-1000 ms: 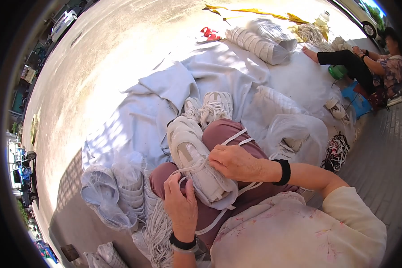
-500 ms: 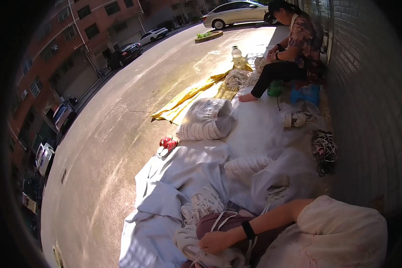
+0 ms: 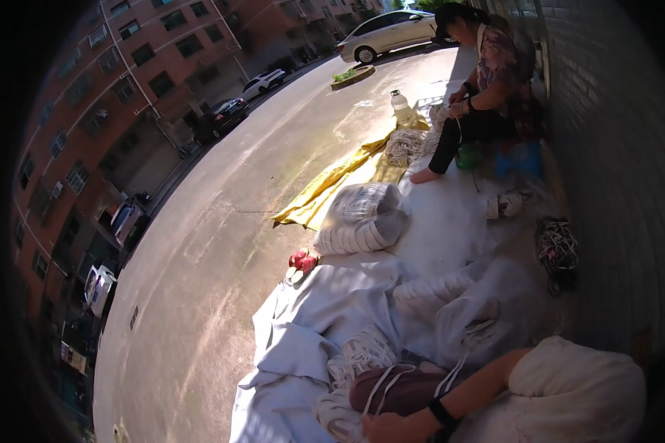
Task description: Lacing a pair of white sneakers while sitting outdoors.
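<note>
My right hand (image 3: pixel 386 427), with a black band at its wrist, is at the lower edge, closed in a pinch. White flat cord (image 3: pixel 383 385) runs from its fingers up over my dark maroon trouser leg (image 3: pixel 410 391). More of the cord lies in loose coils (image 3: pixel 338 415) just left of the hand. Beyond the knee rests a bundled white hank (image 3: pixel 366 351). The fingertips are partly cut off by the frame edge. My left hand is out of the picture.
Clear plastic bags of white rolls (image 3: pixel 362 218) lie on a pale sheet (image 3: pixel 295 354). Red shoes (image 3: pixel 301 264) stand at its edge. Farther off, a seated person (image 3: pixel 495 81) handles white cord beside a water bottle (image 3: pixel 400 105). A wall (image 3: pixel 613 184) runs along the right.
My view has swung, so the whole scene sits lower and farther right. My right hand is now nearer the lower edge, still closed near the cord.
</note>
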### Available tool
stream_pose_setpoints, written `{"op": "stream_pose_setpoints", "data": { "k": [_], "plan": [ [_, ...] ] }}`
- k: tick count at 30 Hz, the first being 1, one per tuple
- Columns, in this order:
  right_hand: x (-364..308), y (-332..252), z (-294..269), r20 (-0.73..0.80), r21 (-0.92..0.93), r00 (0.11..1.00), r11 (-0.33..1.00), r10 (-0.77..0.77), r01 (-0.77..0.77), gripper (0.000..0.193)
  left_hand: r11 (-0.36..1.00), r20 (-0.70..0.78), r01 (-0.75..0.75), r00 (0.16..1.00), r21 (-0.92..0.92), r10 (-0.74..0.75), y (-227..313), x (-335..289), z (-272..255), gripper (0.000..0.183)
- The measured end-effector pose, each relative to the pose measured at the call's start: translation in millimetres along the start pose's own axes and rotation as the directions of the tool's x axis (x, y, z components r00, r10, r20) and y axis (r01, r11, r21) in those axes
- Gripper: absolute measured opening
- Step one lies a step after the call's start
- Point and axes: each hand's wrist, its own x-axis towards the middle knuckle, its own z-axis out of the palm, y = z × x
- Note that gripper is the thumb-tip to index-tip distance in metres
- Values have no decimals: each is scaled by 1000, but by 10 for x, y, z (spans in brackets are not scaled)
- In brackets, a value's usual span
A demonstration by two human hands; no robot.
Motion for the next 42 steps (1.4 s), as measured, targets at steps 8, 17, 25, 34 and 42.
{"op": "stream_pose_setpoints", "data": {
  "k": [8, 17, 25, 34, 42],
  "plan": [
    [28, 275, 137, 67, 168, 998, 986, 10, -22, 16, 1000, -46, 20, 999, -15, -20, 14, 5, 15, 33],
    [72, 369, 437, -284, 120, 952, 982, -109, 148, 23, 999, -72, 23, 997, -42, -26, 132, -10, 12, 31],
    [-25, 331, 383, -191, 97, 972, 983, -136, 157, 23, 999, -72, -9, 997, -35, 6, 238, -75, -109, 29],
    [116, 421, 494, -96, 136, 995, 990, -16, 29, 20, 996, -134, -34, 991, -87, 22, 309, -71, -166, 28],
    [124, 330, 285, -23, 366, 968, 903, 250, -224, 17, 996, -22, -72, 997, -54, 71, -15, -38, 54, 22]
  ]
}}
